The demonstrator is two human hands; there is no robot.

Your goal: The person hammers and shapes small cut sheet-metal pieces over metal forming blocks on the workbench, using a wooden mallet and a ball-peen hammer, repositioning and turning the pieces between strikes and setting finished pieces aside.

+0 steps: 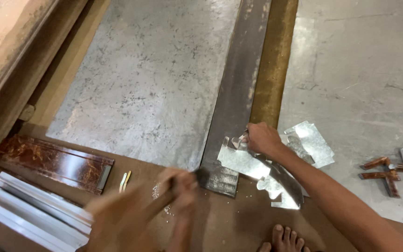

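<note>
The work looked partly done, as far as the view showed. The right hand pressed down on a pile of cut sheet-metal pieces, its grip closed over the top edge of one bright piece where the pile met the long dark steel bar. Several offcuts already lay loose under and beside that hand, bright and irregular, some with curved or notched edges, so cutting or trimming had plainly gone some way; I judged more shaping was left, since the pieces were ragged and unsorted.

The left hand was blurred with motion. It seemed wrapped around a dark hammer-like tool whose head sat just by the near end of the steel bar, but the blur hid how the fingers closed, so the exact grip could not be told.

The bar was flat, dull and worn, with a scuffed, shiny patch at its near end. Beside it ran a rusty, ochre-coloured strip, and to the left lay a broad galvanised sheet, grey, mottled and matte. All of this rested on a brown board over the concrete floor.

At lower left lay a glossy reddish-brown panel with a marbled finish and pale, ridged white profiles. Short brown and silver channel offcuts were scattered on the floor to the right. Bare toes showed at the bottom edge.
</note>
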